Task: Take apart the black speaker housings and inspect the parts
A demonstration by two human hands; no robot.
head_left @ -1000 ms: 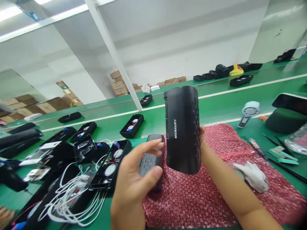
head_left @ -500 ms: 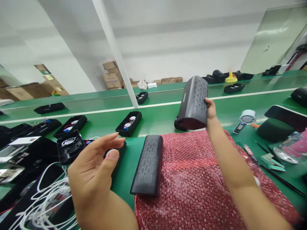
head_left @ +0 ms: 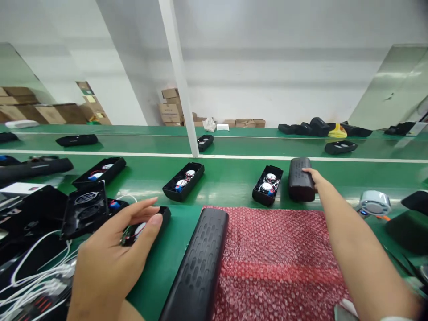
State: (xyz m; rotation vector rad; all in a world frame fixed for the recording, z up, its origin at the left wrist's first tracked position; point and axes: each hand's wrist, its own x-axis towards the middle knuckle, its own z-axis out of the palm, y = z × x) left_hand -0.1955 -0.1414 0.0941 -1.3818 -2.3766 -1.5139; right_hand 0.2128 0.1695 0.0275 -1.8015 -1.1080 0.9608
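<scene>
My right hand reaches far forward, its fingers closed on the right side of a black speaker housing at the green bench's belt. To the left of that lies an open speaker housing with round silver drivers and wires inside. Nothing is in my left hand, whose thumb and fingers are apart. Partly hidden behind the left hand is another open housing. A closed black speaker housing with slotted dimples rests along the left edge of the red bubble wrap.
More open housings line the belt. White cables and black parts crowd the left side. A small handheld fan stands at the right. A white post rises from the bench behind.
My right hand has lowered the black housing from the air to the belt. The open housing it was hiding now shows. My left hand stays raised, and the view has shifted.
</scene>
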